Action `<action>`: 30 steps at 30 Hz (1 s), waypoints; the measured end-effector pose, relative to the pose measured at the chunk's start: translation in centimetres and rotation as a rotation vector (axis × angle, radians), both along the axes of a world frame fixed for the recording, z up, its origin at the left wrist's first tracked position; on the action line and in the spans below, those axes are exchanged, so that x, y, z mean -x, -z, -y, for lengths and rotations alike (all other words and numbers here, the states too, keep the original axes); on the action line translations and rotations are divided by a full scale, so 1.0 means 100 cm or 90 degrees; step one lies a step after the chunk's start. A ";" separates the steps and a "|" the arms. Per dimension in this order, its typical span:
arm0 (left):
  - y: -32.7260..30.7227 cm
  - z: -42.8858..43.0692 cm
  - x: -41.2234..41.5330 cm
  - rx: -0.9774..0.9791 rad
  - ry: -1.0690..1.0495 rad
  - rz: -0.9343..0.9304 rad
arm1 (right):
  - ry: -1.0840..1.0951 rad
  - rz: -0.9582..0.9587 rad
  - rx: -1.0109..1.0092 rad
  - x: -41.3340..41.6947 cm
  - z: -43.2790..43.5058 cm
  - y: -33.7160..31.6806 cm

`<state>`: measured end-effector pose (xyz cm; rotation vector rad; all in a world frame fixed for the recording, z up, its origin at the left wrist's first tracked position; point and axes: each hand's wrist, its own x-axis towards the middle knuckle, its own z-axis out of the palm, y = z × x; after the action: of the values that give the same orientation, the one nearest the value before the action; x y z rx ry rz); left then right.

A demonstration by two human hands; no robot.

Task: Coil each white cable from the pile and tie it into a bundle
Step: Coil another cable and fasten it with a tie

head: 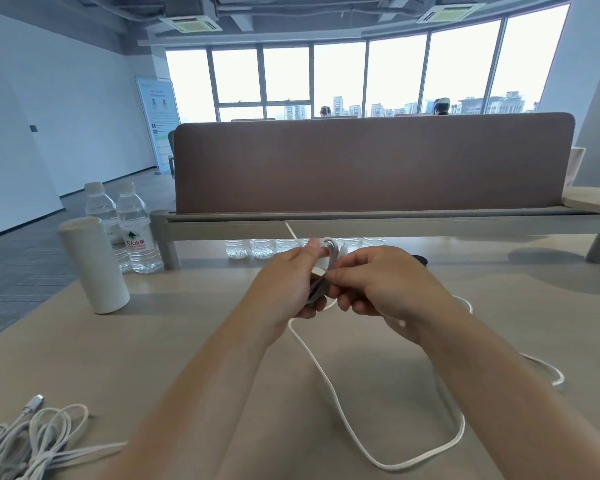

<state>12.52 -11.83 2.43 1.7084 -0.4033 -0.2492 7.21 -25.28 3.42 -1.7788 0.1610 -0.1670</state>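
A white cable [329,382] is partly coiled between my hands above the middle of the table. My left hand [284,282] grips the small coil [328,265], with loops around its fingers and thumb. My right hand [378,282] pinches the cable right beside the coil. The loose length hangs down from the hands, makes a wide loop on the table near the front, and runs off under my right forearm. A pile of white cables [32,441] with a plug end lies at the table's front left corner.
A white cylindrical cup [96,265] stands at the left, with two water bottles [132,230] behind it. A brown divider panel [371,164] on a raised shelf crosses the back of the table [187,341], with more bottles beneath it.
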 end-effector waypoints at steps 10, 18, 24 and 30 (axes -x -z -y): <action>0.001 0.002 0.004 -0.023 0.061 -0.030 | 0.000 0.004 0.015 0.000 0.002 0.001; -0.004 -0.011 -0.008 0.000 -0.045 0.007 | -0.048 -0.054 0.011 0.004 0.007 -0.003; -0.005 -0.007 -0.004 0.026 -0.005 -0.062 | 0.015 -0.035 0.050 0.001 0.002 0.000; 0.001 0.001 0.001 -0.003 0.041 -0.063 | 0.028 -0.010 0.019 0.000 -0.003 0.003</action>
<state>12.46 -11.98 2.32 1.6827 -0.3853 -0.3796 7.17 -25.00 3.17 -1.8075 0.2098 -0.1868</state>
